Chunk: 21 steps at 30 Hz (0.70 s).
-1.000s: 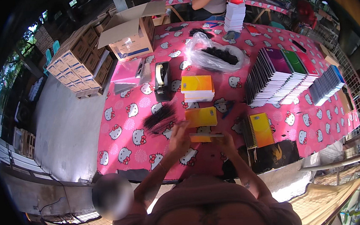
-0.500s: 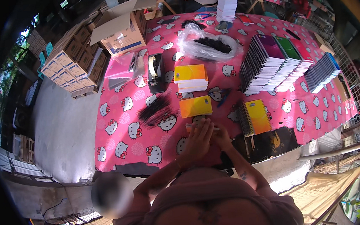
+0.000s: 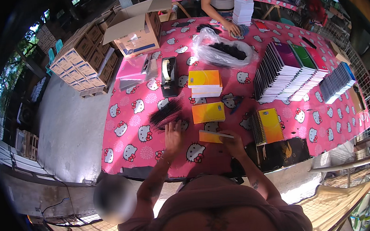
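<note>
My right hand (image 3: 233, 144) grips a small yellow-orange notebook block (image 3: 210, 136) by its right end, tilted just above the table. My left hand (image 3: 174, 136) is at the near edge of a loose pile of black binding coils (image 3: 166, 113), fingers apart and reaching onto it; whether a fingertip touches a coil is too small to tell. Beyond the held block lies a single yellow notebook block (image 3: 208, 113), and behind it a stack of similar blocks (image 3: 205, 80). To the right sits a pile of yellow notebooks (image 3: 271, 125) bound with black coils.
On the pink patterned table (image 3: 126, 115) stand a tape dispenser (image 3: 169, 79), a plastic bag of black coils (image 3: 228, 53), rows of spiral notebooks (image 3: 284, 75) and an open carton (image 3: 137, 36). Across the table a person's hand (image 3: 232, 28) rests near a tall white stack (image 3: 243, 13).
My hands have parted: the left moved left to the coil pile, while the right keeps the notebook block. The person opposite has lowered one hand to the table. The view has shifted slightly.
</note>
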Motion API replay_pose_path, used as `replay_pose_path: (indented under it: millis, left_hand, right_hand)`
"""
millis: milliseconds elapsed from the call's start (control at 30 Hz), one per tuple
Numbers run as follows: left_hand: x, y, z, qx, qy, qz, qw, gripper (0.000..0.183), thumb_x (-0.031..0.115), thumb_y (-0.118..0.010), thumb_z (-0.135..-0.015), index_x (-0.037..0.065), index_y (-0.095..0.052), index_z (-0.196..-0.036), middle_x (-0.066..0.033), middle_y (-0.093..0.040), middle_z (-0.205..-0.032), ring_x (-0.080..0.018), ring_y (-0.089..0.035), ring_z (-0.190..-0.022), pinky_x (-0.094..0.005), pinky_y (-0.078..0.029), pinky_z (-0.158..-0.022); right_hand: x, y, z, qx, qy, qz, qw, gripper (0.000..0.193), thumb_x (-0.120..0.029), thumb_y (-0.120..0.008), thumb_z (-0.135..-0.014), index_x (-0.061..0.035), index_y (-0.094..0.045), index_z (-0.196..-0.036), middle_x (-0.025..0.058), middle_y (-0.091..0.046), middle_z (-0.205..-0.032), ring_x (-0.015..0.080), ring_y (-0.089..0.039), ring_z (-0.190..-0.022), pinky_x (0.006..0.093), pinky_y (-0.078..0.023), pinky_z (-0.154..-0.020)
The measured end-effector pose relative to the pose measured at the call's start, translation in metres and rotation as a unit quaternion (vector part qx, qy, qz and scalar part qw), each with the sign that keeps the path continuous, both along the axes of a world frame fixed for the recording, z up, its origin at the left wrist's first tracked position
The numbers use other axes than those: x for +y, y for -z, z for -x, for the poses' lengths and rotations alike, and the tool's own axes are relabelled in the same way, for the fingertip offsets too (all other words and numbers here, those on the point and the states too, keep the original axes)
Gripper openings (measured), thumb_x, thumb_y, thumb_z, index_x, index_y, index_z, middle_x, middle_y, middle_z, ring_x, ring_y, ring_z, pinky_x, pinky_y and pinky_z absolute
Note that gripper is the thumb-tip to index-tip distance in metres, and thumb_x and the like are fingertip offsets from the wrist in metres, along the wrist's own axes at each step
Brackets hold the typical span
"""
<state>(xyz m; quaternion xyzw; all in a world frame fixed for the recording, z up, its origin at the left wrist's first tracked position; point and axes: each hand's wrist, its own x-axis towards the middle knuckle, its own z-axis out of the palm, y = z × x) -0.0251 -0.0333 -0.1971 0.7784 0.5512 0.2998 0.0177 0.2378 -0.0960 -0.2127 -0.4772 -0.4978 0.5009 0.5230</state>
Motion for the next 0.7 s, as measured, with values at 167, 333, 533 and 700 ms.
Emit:
replay_pose_path:
  millis: [167,333,533,700]
  left_hand:
    - [0.011,0.008,0.023,0.051,0.031,-0.037,0.998,0.022,0.014,-0.061,-0.092,0.005,-0.059,-0.112,-0.0153,-0.062,-0.11,-0.0345,-0.058,-0.094,-0.0461,-0.048,-0.083]
    - [-0.015,-0.067,-0.016,-0.192,0.066,0.042,0.978,0.018,0.016,-0.062,-0.095,0.005,-0.068,-0.108,-0.0135,-0.067,-0.088,-0.0315,-0.061,-0.073,-0.0393,-0.05,-0.065]
    - [-0.03,-0.107,-0.024,-0.203,0.107,0.04,0.972,0.018,0.009,-0.066,-0.091,0.006,-0.072,-0.107,-0.0089,-0.067,-0.079,-0.0257,-0.058,-0.066,-0.0358,-0.048,-0.06]
    - [-0.023,-0.112,-0.019,-0.212,0.144,0.026,0.966,0.019,0.009,-0.068,-0.089,0.005,-0.072,-0.107,-0.0096,-0.063,-0.074,-0.0239,-0.058,-0.062,-0.0346,-0.047,-0.057]
  right_hand:
    - [0.001,-0.017,-0.002,-0.005,0.009,0.056,0.998,0.028,-0.011,-0.069,-0.092,-0.0002,-0.066,-0.118,0.0077,-0.069,-0.109,0.0115,-0.062,-0.099,0.0275,-0.05,-0.088]
    - [0.008,-0.028,-0.014,0.011,0.018,0.018,1.0,0.03,-0.01,-0.07,-0.091,0.0005,-0.066,-0.119,0.0065,-0.069,-0.109,0.0114,-0.061,-0.101,0.0277,-0.048,-0.089]
    - [0.007,-0.039,-0.01,0.02,-0.002,0.014,1.0,0.031,-0.011,-0.072,-0.092,-0.0017,-0.067,-0.121,0.0033,-0.069,-0.105,0.0075,-0.06,-0.093,0.0239,-0.049,-0.08]
    - [0.001,-0.06,-0.009,0.032,-0.014,0.03,0.999,0.031,-0.009,-0.071,-0.091,0.0,-0.066,-0.12,0.0034,-0.069,-0.105,0.0082,-0.06,-0.095,0.0256,-0.048,-0.085]
